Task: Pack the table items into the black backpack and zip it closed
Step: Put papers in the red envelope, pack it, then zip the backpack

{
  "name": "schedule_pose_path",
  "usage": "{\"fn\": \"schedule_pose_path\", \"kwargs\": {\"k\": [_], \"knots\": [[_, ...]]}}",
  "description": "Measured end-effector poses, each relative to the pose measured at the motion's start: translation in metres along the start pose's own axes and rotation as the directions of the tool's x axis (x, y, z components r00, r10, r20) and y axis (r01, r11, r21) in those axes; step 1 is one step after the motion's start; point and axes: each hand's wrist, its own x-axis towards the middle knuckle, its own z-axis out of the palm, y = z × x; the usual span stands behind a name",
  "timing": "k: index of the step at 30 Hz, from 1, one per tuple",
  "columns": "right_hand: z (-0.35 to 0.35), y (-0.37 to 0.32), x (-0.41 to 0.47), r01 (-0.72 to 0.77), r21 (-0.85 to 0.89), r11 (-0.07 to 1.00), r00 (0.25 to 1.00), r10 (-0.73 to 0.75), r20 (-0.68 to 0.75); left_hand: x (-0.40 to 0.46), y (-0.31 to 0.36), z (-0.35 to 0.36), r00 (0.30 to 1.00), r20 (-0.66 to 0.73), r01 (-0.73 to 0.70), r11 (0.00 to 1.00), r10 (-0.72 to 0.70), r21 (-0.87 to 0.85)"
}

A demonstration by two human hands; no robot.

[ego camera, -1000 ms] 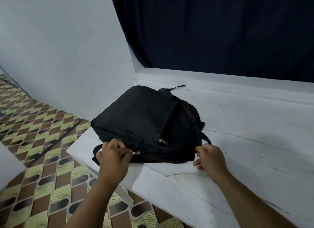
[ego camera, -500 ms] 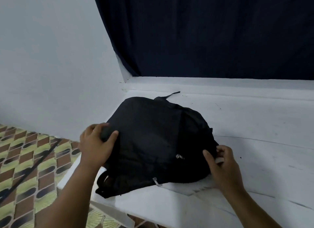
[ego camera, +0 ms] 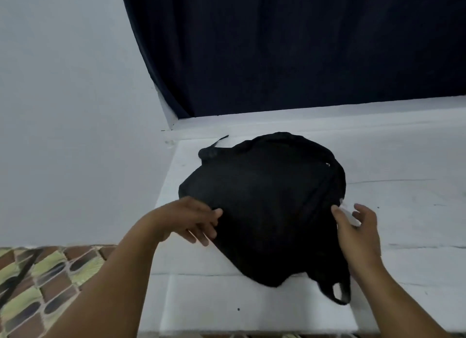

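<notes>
On the white painted table [ego camera: 403, 211] lies the soft black fabric backpack [ego camera: 264, 201], flat, a strap loop hanging at its near right corner. Left of the backpack, the left hand [ego camera: 186, 219] touches its edge with relaxed, straight fingers. At the backpack's right edge the right hand [ego camera: 358, 226] is spread, holding nothing. Behind the backpack hangs a dark navy curtain [ego camera: 302, 47].

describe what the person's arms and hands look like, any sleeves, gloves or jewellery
Both forearms are bare as far as the frame shows: no sleeve reaches into view. The left hand and the right hand wear no gloves. No ring, watch or bracelet shows on the fingers or wrists, though motion blur softens the fingertips, so fine details cannot be told.
</notes>
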Motion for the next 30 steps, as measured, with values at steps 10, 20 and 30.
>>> {"fn": "schedule_pose_path", "kwargs": {"k": [10,20,30], "knots": [[0.025,-0.042,-0.024,-0.211,-0.016,0.977,0.938,0.207,0.278,0.071,-0.025,-0.029,0.935,-0.356,-0.062,0.989,0.011,-0.134],[0.038,-0.078,0.022,-0.379,0.021,0.925,0.884,0.355,0.303,0.084,-0.007,-0.031,0.998,0.044,0.059,0.900,-0.044,-0.431],[0.026,-0.138,0.036,0.161,0.175,0.971,0.963,-0.193,0.186,0.079,0.042,-0.043,0.902,-0.349,-0.406,0.774,0.255,-0.485]]}}
